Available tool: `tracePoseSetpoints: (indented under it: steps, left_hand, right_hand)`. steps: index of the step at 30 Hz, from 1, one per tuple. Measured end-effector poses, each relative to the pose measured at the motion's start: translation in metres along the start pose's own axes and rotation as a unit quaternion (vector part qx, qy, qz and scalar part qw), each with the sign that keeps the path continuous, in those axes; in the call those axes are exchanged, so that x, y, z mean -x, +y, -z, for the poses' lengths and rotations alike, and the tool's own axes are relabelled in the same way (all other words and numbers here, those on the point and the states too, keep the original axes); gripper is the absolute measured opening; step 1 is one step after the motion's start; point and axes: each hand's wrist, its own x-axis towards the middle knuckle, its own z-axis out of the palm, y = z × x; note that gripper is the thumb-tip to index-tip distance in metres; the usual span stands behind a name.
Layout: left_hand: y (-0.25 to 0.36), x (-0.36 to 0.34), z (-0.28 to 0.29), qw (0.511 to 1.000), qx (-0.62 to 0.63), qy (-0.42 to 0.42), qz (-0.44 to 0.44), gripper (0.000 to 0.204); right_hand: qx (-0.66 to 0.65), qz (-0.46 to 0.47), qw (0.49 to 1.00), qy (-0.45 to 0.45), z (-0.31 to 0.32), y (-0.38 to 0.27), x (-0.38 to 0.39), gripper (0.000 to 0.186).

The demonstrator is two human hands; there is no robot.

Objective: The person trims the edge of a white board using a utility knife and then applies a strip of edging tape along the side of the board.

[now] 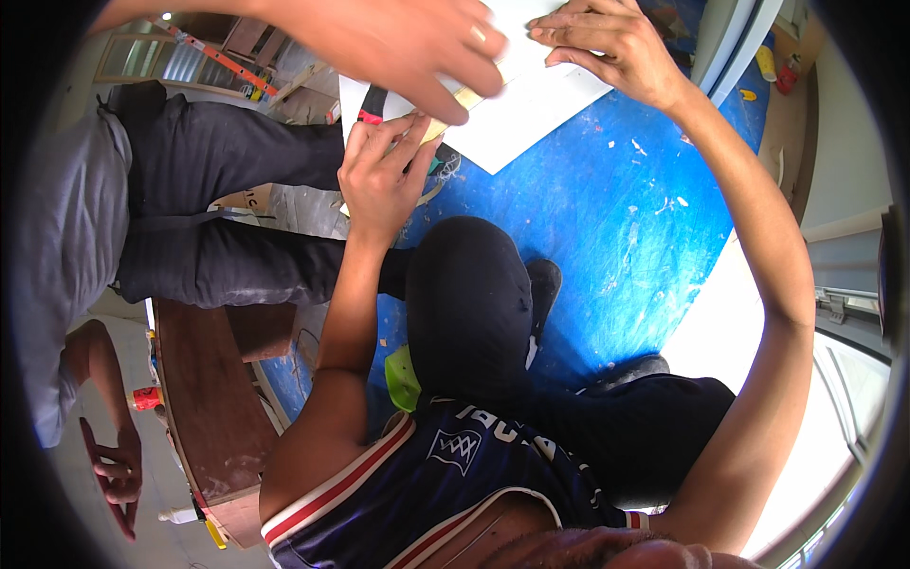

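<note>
A white board (526, 128) lies at the top of the view, with a narrow yellow strip (465, 98), like a tape measure's blade, stretched across it. My left hand (381, 180) is closed around the strip's near end at the board's lower left edge. My right hand (611, 43) is at the upper right of the board, its thumb and fingers pinched at the strip's far end. A co-worker's hand (408, 43), smeared by motion, reaches over the board from the upper left and hides part of the strip. Beside my left fingers is a black and red object (372, 106).
The blue floor (607, 228) is scuffed and specked with debris. A co-worker in dark trousers (227, 161) stands close on the left. A brown wooden piece (204, 398) stands at lower left. A red level (223, 62) lies behind, and a pale frame (739, 47) rises at upper right.
</note>
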Motion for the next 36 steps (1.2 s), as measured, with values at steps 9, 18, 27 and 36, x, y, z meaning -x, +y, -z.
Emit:
tracePoseSetpoints:
  steps: [9,18,27,36]
  left_hand:
    - [0.003,0.001,-0.002,1.000,-0.003,0.003,0.010,0.041]
    - [0.006,0.006,-0.003,1.000,-0.003,0.012,0.006,0.044]
    - [0.011,0.011,-0.005,1.000,-0.015,0.011,-0.013,0.048]
    - [0.027,0.028,-0.013,0.998,-0.034,0.028,-0.043,0.047]
  right_hand:
    - [0.014,0.011,1.000,0.004,-0.004,0.004,0.003,0.028]
    - [0.017,0.018,1.000,0.002,-0.001,0.001,0.004,0.030]
    - [0.016,0.014,1.000,0.014,0.004,-0.006,0.014,0.031]
    - [0.051,0.029,0.998,0.005,0.014,-0.020,0.031,0.031]
